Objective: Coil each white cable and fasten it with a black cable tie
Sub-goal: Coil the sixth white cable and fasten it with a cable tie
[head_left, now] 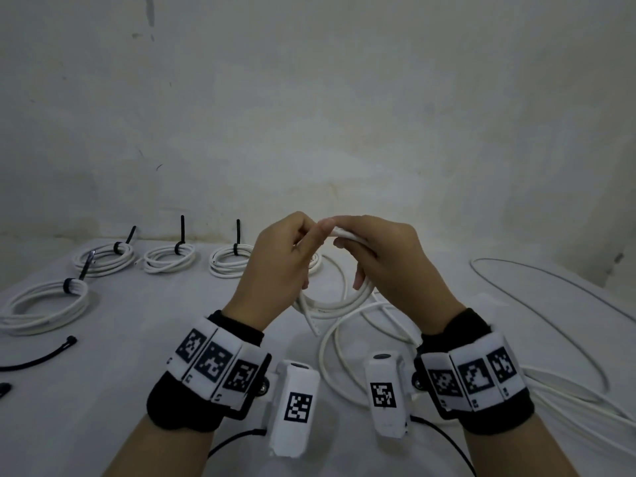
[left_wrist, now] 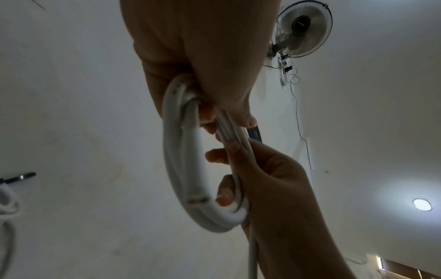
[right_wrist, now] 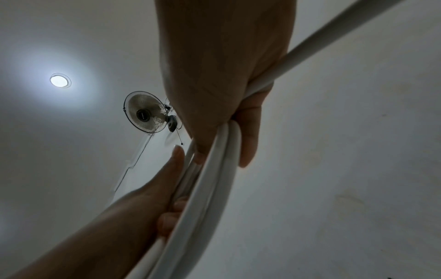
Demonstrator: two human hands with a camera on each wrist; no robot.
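Observation:
Both hands hold a half-wound coil of white cable [head_left: 330, 304] in the air above the table. My left hand [head_left: 280, 266] grips the coil's top and left side, fingers curled round the strands [left_wrist: 176, 151]. My right hand [head_left: 382, 266] curls round the coil's right side [right_wrist: 214, 169], thumb and forefinger meeting the left hand's fingertips. A cut end [head_left: 314, 327] hangs down from the coil. The uncoiled remainder [head_left: 335, 342] trails onto the table under my right wrist. A loose black cable tie [head_left: 41, 356] lies at the left front.
Several finished white coils, each with a black tie, lie at the back left of the table [head_left: 168, 258] [head_left: 48, 304] [head_left: 106, 254] [head_left: 229, 259]. A large loose loop of thin white cable [head_left: 557, 304] sprawls on the right. A wall stands close behind.

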